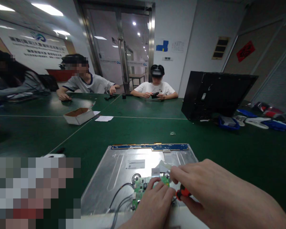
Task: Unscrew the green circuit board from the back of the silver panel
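Note:
A metal-backed display panel (119, 171) lies in front of me with a green circuit board (139, 186) on its near part. My left hand (154, 200) rests over the board, its fingers bent and pressed together against it, hiding much of it. On the right, my right hand (202, 186) is closed around a red-and-black screwdriver (183, 192); its tip is hard to make out near the left fingers. Beside the right fingertips a piece of clear film (164, 166) sticks up. Dark cables (120, 206) run from the board's left side.
An open cardboard box (78, 116) and white paper (104, 118) lie on the green table (133, 130). A black monitor casing (214, 95) stands at right, near a blue tray (228, 123). Several people sit across and at left; one (157, 87) holds a small black object. The lower left is pixelated.

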Available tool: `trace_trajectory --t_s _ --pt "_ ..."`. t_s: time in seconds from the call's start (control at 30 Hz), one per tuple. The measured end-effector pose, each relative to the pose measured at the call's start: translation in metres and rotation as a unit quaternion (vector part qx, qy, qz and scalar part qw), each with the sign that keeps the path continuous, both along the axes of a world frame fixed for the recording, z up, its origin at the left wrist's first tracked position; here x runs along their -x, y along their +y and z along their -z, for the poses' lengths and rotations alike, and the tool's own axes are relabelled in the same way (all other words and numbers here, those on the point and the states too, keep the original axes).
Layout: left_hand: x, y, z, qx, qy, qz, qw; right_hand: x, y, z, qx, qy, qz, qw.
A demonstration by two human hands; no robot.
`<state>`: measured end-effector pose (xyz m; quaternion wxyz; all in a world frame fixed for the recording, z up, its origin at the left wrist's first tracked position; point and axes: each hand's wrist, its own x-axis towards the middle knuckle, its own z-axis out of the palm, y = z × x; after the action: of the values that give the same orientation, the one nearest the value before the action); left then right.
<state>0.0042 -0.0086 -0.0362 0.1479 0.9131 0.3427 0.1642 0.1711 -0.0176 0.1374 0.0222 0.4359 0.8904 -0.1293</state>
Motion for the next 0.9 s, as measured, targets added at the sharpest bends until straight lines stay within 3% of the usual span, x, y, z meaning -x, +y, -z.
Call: trace_trajectory --t_s 0.23,0.6,0.73,0.9 --pt "0.001 0.0 0.005 0.011 -0.003 0.002 1.0 0.001 0.002 0.003 0.002 -0.004 0.017 1.0" --pt "0.004 -0.005 -0.016 0.017 -0.049 0.02 0.998 -0.008 0.002 0.005 -0.053 0.037 -0.034 0.997" --pt "0.003 -0.005 -0.017 0.009 -0.044 0.016 0.999 -0.004 0.004 0.009 -0.057 0.017 -0.01 0.998" --pt "0.003 -0.005 -0.016 -0.013 -0.048 0.007 0.999 -0.008 0.004 0.009 -0.076 0.02 -0.033 0.996"
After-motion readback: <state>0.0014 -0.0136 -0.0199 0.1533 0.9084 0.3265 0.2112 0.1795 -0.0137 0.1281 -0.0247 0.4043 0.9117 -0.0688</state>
